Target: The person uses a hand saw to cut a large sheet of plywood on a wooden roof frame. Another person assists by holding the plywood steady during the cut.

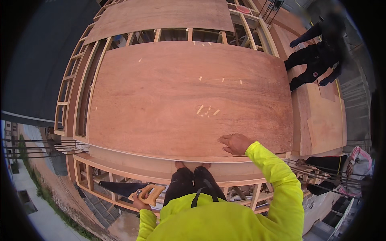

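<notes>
Down by my waist, my left hand (140, 201) grips the orange-tan wooden handle of a handsaw (120, 187), its dark blade pointing left over the lower timber frame. My right hand (234, 143) rests open, fingers stretched out, on a large reddish plywood sheet (177, 100) near its front edge. The sheet lies across timber framing and has several pale patches on its surface. My bare feet (179, 164) show just below that edge.
A second plywood sheet (159, 16) lies behind, over open timber framing (247, 30). A co-worker in dark clothing (309, 56) stands at the right on more boards (321, 120). Rebar (36, 148) juts out at both sides. Cloths (358, 164) hang lower right. A drop shows at left.
</notes>
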`<state>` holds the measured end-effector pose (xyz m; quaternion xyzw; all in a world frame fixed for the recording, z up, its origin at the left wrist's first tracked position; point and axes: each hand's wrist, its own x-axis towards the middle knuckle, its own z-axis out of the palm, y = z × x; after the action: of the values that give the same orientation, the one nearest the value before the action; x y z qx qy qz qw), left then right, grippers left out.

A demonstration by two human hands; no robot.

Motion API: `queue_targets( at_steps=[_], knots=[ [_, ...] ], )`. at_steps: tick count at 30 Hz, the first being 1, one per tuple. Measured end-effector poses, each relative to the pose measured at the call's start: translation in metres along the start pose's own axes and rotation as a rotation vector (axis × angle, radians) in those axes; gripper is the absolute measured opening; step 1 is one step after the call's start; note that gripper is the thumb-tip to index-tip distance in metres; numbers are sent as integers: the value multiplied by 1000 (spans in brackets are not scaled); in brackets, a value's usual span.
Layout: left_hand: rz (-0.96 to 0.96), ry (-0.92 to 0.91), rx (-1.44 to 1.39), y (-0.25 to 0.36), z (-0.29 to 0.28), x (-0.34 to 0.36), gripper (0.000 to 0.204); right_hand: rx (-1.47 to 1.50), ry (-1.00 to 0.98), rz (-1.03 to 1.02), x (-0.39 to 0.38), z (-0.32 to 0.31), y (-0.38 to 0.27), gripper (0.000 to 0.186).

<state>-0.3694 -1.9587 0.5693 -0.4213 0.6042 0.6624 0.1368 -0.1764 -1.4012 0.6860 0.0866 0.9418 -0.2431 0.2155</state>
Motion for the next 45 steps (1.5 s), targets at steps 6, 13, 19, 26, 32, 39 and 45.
queue_targets(
  at_steps=[6,13,19,26,32,39,45],
  knots=[
    [-23,-36,-22,-19,11,-8,43,-59,-222,324,-38,24,62,45],
    [-71,-86,-62,-29,30,-6,44,97,12,304,-55,41,78,48],
    [-44,-106,-25,-21,52,-24,43,172,-72,337,-73,80,67,48],
    [-54,-116,18,-16,50,-24,42,283,-115,401,-84,119,51,51],
    [-85,-116,-20,-18,41,-12,42,331,-64,424,-91,144,46,52],
    [-82,-123,-21,-16,38,-8,39,369,-35,460,-98,161,45,53],
    [-78,-120,7,-17,37,11,45,377,-19,474,-96,168,43,54]
  ],
)
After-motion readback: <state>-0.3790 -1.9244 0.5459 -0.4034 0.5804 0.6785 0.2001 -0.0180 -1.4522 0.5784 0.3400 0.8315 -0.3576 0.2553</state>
